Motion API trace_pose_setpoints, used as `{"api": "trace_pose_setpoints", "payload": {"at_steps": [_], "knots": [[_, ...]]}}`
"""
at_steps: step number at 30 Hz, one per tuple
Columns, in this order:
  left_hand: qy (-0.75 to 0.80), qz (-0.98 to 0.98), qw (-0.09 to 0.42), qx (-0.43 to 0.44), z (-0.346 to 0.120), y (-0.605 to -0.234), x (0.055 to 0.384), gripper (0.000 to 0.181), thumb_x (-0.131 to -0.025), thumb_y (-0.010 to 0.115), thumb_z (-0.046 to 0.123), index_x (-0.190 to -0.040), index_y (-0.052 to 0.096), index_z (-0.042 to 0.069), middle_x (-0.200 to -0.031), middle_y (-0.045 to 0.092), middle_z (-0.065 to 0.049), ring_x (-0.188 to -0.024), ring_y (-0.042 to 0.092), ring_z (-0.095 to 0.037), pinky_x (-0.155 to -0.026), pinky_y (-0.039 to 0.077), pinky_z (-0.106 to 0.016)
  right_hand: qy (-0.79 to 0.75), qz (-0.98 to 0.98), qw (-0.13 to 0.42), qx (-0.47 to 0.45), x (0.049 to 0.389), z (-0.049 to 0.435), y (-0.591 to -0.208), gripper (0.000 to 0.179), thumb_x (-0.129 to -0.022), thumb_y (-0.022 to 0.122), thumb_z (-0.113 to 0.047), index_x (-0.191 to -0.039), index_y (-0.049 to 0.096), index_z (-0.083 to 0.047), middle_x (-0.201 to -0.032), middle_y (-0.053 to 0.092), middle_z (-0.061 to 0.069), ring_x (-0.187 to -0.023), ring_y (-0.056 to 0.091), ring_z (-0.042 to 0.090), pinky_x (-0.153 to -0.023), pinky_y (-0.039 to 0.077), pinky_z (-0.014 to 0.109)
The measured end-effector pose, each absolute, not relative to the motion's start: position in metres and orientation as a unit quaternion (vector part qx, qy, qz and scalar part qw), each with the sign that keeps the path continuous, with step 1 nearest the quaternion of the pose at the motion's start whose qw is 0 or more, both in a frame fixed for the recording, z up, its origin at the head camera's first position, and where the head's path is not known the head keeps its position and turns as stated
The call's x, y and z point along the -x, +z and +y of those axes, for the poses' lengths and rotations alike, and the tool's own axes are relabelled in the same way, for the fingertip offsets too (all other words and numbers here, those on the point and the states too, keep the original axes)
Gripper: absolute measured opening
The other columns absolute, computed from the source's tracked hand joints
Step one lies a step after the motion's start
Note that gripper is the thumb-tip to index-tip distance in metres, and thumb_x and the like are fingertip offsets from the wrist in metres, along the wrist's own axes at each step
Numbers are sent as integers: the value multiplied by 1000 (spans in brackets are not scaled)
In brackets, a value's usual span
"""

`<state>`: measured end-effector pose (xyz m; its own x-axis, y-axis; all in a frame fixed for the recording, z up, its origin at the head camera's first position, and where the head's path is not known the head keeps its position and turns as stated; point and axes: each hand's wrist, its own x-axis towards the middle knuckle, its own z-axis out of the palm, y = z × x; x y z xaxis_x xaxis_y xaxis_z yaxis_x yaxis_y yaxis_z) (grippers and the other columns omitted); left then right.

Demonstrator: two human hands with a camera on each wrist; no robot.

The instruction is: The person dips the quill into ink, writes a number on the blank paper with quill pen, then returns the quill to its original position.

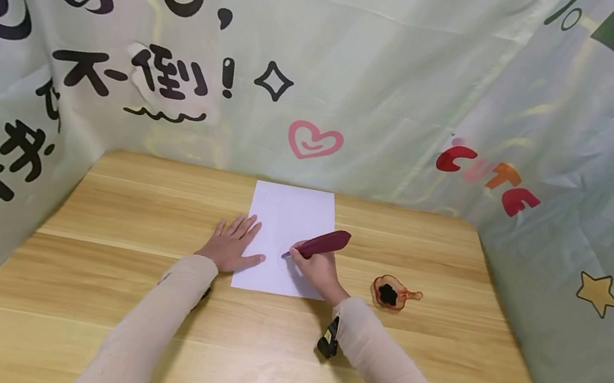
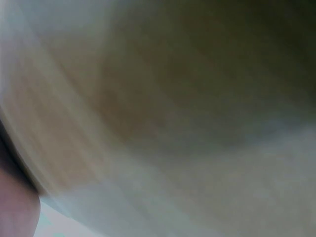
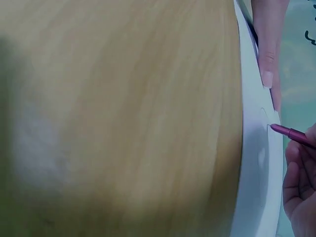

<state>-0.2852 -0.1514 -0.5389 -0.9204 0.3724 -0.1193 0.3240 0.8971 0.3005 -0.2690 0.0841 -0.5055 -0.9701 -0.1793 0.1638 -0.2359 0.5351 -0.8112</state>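
A white sheet of paper (image 1: 288, 209) lies upright on the wooden table, with a faint curved line drawn near its middle. My left hand (image 1: 230, 248) rests flat on its left edge, fingers spread. My right hand (image 1: 319, 270) pinches a quill pen (image 1: 327, 244) with a dark red feather, its tip touching the sheet. In the right wrist view, the pen's red shaft (image 3: 297, 136) meets the paper at a thin drawn curve, and the left hand (image 3: 268, 44) presses farther up. The left wrist view is blurred, with a bit of the left hand (image 2: 17, 210) in its corner.
Right of the paper sits a small amber dish (image 1: 403, 295) with a short handle and black liquid inside. The wooden table (image 1: 171, 195) is enclosed by a printed cloth backdrop (image 1: 400, 85) behind and at both sides. A black wrist device (image 1: 328, 340) is strapped at the right sleeve.
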Motion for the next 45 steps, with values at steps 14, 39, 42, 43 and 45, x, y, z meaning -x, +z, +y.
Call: {"api": "trace_pose_setpoints", "payload": {"at_steps": [14,39,42,43,45], "knots": [[148,969,87,-179,-151,-536,284,89,-90,35,72,-156,7,19,-162,-2,0,-148,-7,-25,-113,-8,-58,452,-881,21,-142,266,82,-503,4,-85,72,-10,-88,74,-8,-79,70,3,-67,53,8,-61,44,20],[136,971,78,-182,-151,-543,288,90,-89,31,74,-156,6,20,-162,-2,0,-148,-6,-25,-113,-6,-57,497,-856,58,-127,269,89,-493,6,-87,71,-13,-91,73,-9,-86,72,4,-72,58,10,-68,48,23],[145,969,76,-186,-152,-545,288,89,-90,33,72,-156,6,19,-162,-2,-1,-148,-5,-27,-113,-6,-58,499,-857,59,-116,273,97,-487,8,-87,70,-15,-92,73,-10,-86,72,4,-69,55,10,-63,46,23],[149,968,77,-186,-153,-545,288,89,-90,34,72,-156,6,19,-162,-2,-1,-148,-5,-26,-113,-6,-58,501,-856,60,-114,274,100,-485,8,-88,70,-16,-93,73,-10,-86,72,4,-68,55,10,-62,45,23],[152,967,79,-186,-153,-545,288,89,-90,34,72,-156,6,19,-162,-2,0,-148,-5,-26,-113,-7,-58,502,-856,65,-108,276,107,-483,10,-88,70,-18,-94,74,-10,-86,72,4,-67,54,10,-60,43,22]]}}
